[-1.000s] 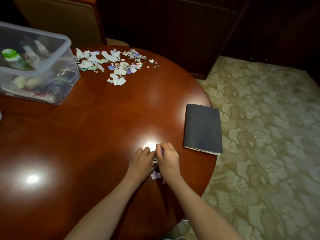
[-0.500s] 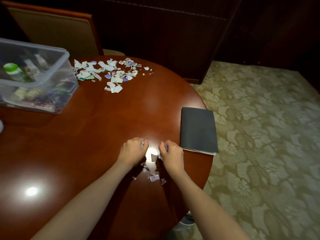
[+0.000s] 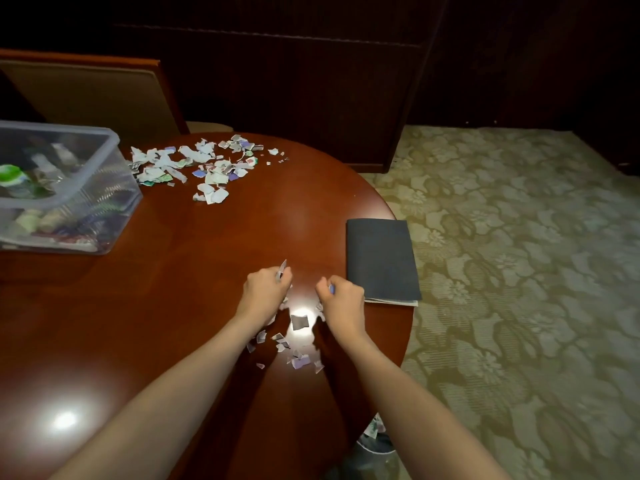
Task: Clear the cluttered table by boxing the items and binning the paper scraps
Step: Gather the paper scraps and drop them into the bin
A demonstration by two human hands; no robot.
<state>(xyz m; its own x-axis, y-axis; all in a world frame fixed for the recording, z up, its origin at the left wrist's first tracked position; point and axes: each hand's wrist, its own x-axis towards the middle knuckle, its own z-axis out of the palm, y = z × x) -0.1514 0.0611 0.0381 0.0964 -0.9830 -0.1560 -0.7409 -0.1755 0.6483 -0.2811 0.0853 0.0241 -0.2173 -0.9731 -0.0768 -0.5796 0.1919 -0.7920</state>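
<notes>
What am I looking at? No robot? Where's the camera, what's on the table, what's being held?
There is no machine here, just a person's two bare hands. One wide-angle camera worn on the head looks down at them. The left hand and right hand each pinch a small paper scrap over the round wooden table. Loose scraps lie between the wrists. A bigger pile lies at the far edge, beside a clear plastic box holding items. A dark notebook lies at the right edge. A bin shows below the near edge.
</notes>
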